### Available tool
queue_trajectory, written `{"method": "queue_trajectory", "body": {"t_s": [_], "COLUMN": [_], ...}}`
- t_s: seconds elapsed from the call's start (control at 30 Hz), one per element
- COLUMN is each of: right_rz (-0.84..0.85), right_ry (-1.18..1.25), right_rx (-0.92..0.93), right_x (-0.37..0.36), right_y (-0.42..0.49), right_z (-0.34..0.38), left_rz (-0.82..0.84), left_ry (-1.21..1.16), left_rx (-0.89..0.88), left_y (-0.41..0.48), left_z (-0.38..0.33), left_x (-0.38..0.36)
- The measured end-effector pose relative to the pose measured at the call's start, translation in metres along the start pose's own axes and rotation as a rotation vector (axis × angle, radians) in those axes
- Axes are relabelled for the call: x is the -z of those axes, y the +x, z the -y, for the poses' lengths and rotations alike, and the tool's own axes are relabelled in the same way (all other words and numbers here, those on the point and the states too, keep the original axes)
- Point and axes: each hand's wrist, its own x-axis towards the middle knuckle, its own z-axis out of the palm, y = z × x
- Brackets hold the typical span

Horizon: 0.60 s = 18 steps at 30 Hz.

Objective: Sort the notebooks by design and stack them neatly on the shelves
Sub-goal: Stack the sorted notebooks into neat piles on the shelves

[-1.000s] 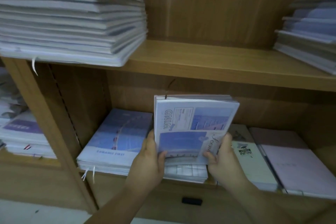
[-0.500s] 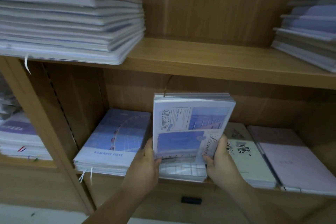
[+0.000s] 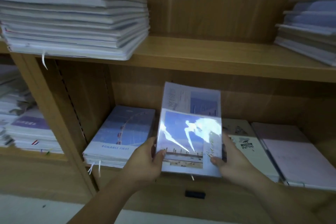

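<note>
While left hand point(image 3: 145, 160) and right hand point(image 3: 231, 160) clasp the notebook bundle point(image 3: 189, 132) by its sides | bundle tilted over lower shelf point(image 3: 174, 181) front edge, between Romance First stack point(image 3: 120, 138) and Infini stack point(image 3: 249, 151) | best: lay flat, square edges before letting go.

Wood-grain shelves point(image 3: 200, 56), film-wrapped notebook point(image 3: 189, 132)
The shelves are finished in smooth, light wood-grain board. The notebook is sealed in clear glossy film, on which white glare is thrown; matt paper covers are seen on the stacks point(image 3: 120, 129).

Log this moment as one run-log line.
left hand: grips notebook bundle | right hand: grips same bundle | bundle: tilted up, between ROMANCE FIRST stack and INFINI stack
</note>
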Motion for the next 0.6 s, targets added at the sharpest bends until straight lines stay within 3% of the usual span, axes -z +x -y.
{"method": "queue_trajectory", "body": {"t_s": [0.2, 0.6], "right_rz": [-0.093, -0.001], "right_ry": [0.039, -0.052], "right_rx": [-0.049, -0.146], "right_x": [-0.008, -0.022], "right_y": [0.018, 0.046], "right_z": [0.006, -0.007], "left_rz": [-0.111, -0.183], "left_ry": [-0.133, 0.072], "left_rx": [0.161, 0.107], "left_y": [0.021, 0.055], "left_z": [-0.010, 0.017], "left_x": [0.003, -0.009]}}
